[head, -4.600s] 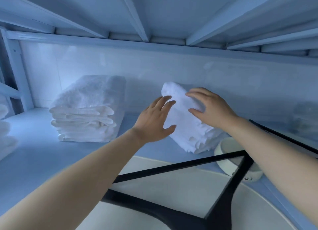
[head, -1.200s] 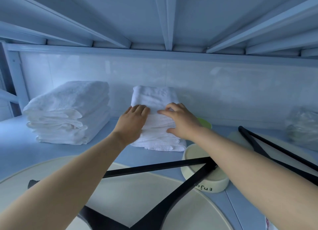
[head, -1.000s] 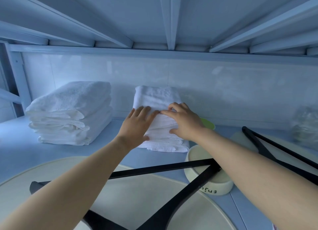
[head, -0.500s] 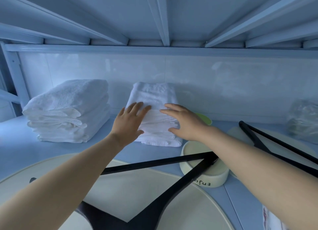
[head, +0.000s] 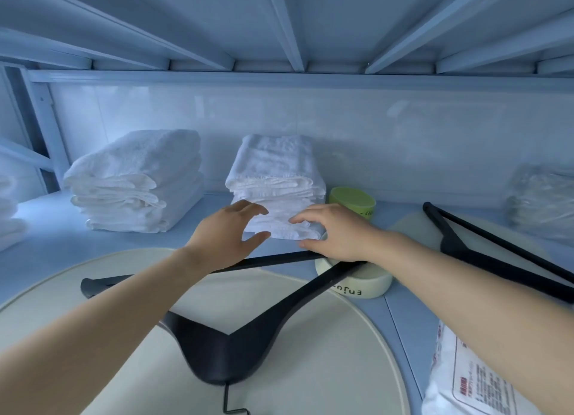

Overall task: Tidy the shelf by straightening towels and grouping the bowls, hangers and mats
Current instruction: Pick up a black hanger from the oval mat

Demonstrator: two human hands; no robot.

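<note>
We judge the towel stack (head: 275,172) squared. Our left hand (head: 228,233) and right hand (head: 334,231) hold nothing, fingers (head: 248,208) loose. The cream bowl (head: 366,282), green bowl (head: 352,200), hangers (head: 223,349) and mat (head: 310,352) are not yet grouped.

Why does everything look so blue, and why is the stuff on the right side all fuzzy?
Head view: cool bluish light tints the white middle towel stack and the shelf; the clear-wrapped bundle at the right looks soft, near the wide lens's edge; faint pale reflections sit on the glossy back wall; the black hanger in front looks sharp.
</note>
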